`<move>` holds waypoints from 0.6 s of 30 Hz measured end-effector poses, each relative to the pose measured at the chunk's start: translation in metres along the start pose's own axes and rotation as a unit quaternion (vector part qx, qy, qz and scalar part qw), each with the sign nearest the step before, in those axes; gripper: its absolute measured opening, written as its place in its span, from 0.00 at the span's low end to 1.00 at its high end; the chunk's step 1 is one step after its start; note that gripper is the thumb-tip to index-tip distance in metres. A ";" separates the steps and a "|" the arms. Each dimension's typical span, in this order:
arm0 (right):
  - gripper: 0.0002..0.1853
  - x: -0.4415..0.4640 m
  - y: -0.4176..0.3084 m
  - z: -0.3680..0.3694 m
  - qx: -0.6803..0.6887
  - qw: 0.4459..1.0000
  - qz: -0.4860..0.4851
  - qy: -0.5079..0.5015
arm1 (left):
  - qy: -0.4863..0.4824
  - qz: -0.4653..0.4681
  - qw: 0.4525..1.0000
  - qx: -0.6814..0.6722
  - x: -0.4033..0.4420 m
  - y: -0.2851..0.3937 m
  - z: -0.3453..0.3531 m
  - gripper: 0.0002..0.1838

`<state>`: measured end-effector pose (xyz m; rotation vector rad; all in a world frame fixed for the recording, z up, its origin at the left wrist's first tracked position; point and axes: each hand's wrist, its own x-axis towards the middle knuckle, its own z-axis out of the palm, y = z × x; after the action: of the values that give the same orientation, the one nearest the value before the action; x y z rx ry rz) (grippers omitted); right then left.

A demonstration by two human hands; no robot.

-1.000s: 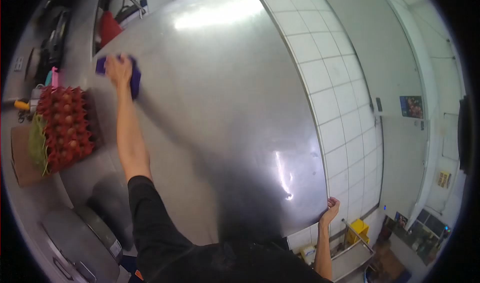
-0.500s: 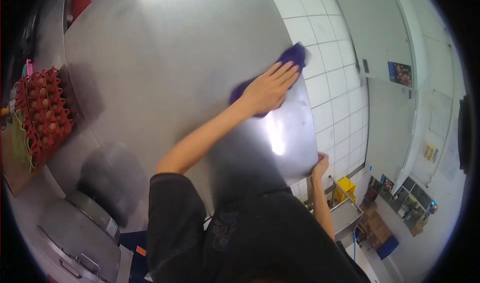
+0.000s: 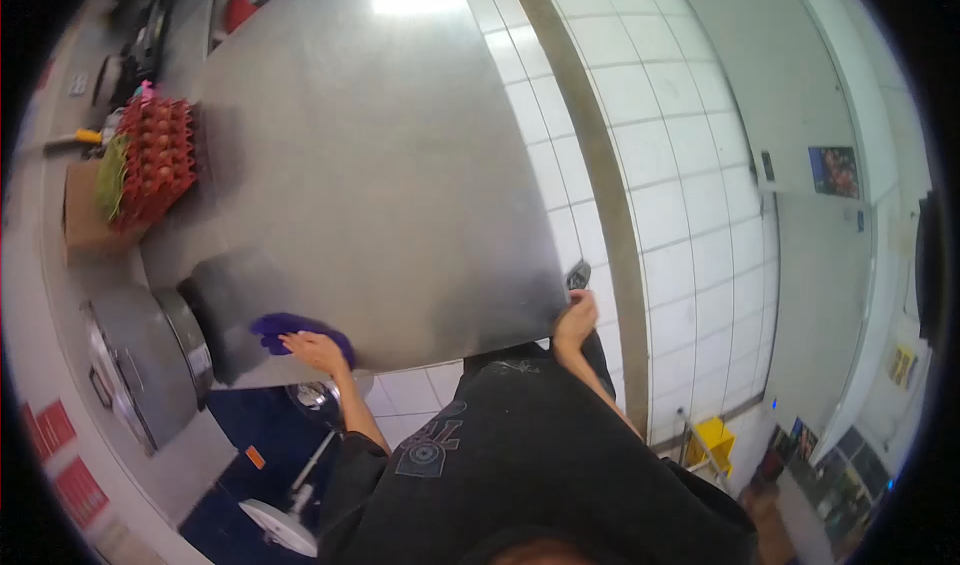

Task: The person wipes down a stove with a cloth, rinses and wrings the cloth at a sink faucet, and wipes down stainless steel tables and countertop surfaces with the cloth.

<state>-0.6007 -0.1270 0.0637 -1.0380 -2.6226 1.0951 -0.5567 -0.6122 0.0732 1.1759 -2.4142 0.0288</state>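
My left hand point(image 3: 315, 350) lies flat on a purple cloth point(image 3: 335, 337), its fingers stretched out. The cloth rests on the steel table point(image 3: 390, 195) near its front left edge, beside a large metal pot point(image 3: 150, 350). At the front right corner of the table, my right hand point(image 3: 576, 320) has its fingers curled around the edge.
Red egg trays point(image 3: 160, 160) are stacked at the left, next to a cardboard box point(image 3: 85, 200). White floor tiles point(image 3: 680, 205) lie right of the table. A yellow bucket point(image 3: 712, 440) stands at lower right, and a round white stand point(image 3: 278, 527) at lower left.
My left hand has swept the cloth from the table's right side to the front left, near the pot. My right hand stays at the corner. The view has shifted.
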 end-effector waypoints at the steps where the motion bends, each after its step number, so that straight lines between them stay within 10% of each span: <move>1: 0.18 0.000 -0.002 -0.006 0.042 0.998 0.034 -0.029 | -0.078 -0.007 0.995 0.065 -0.033 0.034 -0.017 0.26; 4: 0.19 0.007 0.016 -0.017 0.267 0.941 0.167 -0.122 | -0.122 0.128 0.984 -0.012 -0.150 0.175 -0.050 0.29; 10: 0.16 0.085 0.089 -0.119 0.238 0.968 0.044 -0.073 | -0.192 0.367 0.884 -0.219 -0.171 0.434 -0.069 0.34; 18: 0.18 0.143 0.348 -0.286 0.150 0.942 0.236 0.184 | -0.135 0.250 0.941 -0.183 -0.165 0.405 -0.053 0.31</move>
<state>-0.4181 0.3067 0.0201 -1.6527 -1.8919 1.1893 -0.7521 -0.2212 0.1251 0.4044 -2.7362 -0.4302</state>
